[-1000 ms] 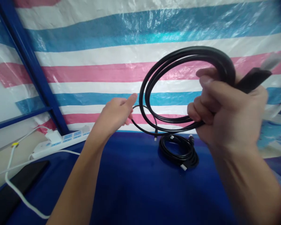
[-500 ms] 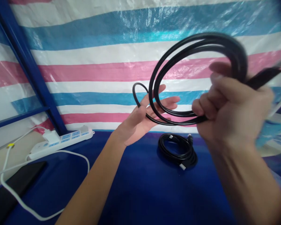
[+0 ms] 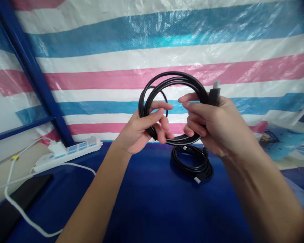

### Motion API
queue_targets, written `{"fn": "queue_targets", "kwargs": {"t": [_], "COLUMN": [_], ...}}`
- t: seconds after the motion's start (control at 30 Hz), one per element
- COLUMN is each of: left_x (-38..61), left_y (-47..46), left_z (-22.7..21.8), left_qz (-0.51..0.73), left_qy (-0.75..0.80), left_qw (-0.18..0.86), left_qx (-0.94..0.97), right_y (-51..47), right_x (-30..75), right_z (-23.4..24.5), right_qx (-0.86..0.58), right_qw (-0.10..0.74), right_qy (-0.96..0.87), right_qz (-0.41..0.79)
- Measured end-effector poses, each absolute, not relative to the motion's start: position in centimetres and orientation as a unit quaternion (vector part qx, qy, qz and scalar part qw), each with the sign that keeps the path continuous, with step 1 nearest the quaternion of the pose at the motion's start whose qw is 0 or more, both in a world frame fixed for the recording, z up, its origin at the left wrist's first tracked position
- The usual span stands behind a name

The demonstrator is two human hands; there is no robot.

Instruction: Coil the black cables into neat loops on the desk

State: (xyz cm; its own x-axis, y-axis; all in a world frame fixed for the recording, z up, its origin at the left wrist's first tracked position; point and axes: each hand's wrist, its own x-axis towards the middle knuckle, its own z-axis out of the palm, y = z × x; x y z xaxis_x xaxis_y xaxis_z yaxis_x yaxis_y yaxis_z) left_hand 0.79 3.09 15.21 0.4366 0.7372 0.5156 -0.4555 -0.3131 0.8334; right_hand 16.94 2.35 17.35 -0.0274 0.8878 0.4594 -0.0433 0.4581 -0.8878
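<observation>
Coil of glossy black cable (image 3: 200,90) now held from both sides

The bare right hand (image 3: 215,118) has moved inward since half a second ago, its fingers clenched round the coil's right side, a black plug (image 3: 213,97) jutting above them. The bare left hand (image 3: 139,131), splayed then, now curls loosely through the loop, strands between thumb and fingers. Lower and beyond, a second black cable coil (image 3: 206,172) lies on the shiny blue tabletop (image 3: 179,209).
</observation>
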Motion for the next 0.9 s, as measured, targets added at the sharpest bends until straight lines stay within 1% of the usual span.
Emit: {"fn": "queue_targets", "kwargs": {"t": [0.1, 0.2, 0.27, 0.37, 0.47, 0.53, 0.6, 0.67, 0.8, 0.9], "left_x": [0.4, 0.2, 0.2, 0.5, 0.7, 0.7, 0.7, 0.6, 0.4, 0.2], "left_y": [2.7, 2.6, 2.7, 2.7, 2.6, 2.7, 2.7, 2.8, 2.6, 2.2], "left_z": [15.7, 16.1, 16.1, 15.9, 15.7, 15.6, 15.6, 15.8, 16.3, 16.7], "left_qz": [0.498, 0.455, 0.434, 0.427, 0.402, 0.367, 0.348, 0.355, 0.368, 0.368], "left_qy": [0.129, 0.207, 0.253, 0.276, 0.269, 0.263, 0.259, 0.257, 0.245, 0.253], "left_qw": [0.639, 0.673, 0.666, 0.638, 0.628, 0.634, 0.646, 0.649, 0.637, 0.633], "left_qx": [0.571, 0.546, 0.552, 0.578, 0.61, 0.627, 0.628, 0.622, 0.632, 0.633], "right_y": [2.4, 2.5, 2.4, 2.2, 2.0, 2.1, 2.2, 2.3, 2.2, 2.4], "right_x": [17.3, 17.7, 17.9, 18.2, 18.5, 18.6, 18.6, 18.3, 17.4, 16.9], "right_z": [17.2, 17.2, 17.3, 17.6, 17.6, 17.5, 17.4, 17.4, 17.3, 16.8], "right_qx": [-0.373, -0.418, -0.447, -0.465, -0.442, -0.418, -0.408, -0.412, -0.439, -0.485], "right_qw": [0.558, 0.491, 0.448, 0.4, 0.354, 0.309, 0.282, 0.292, 0.374, 0.439], "right_qy": [-0.655, -0.71, -0.735, -0.764, -0.805, -0.838, -0.855, -0.852, -0.811, -0.756], "right_qz": [0.348, 0.282, 0.241, 0.198, 0.174, 0.164, 0.152, 0.138, 0.102, 0.01]}}
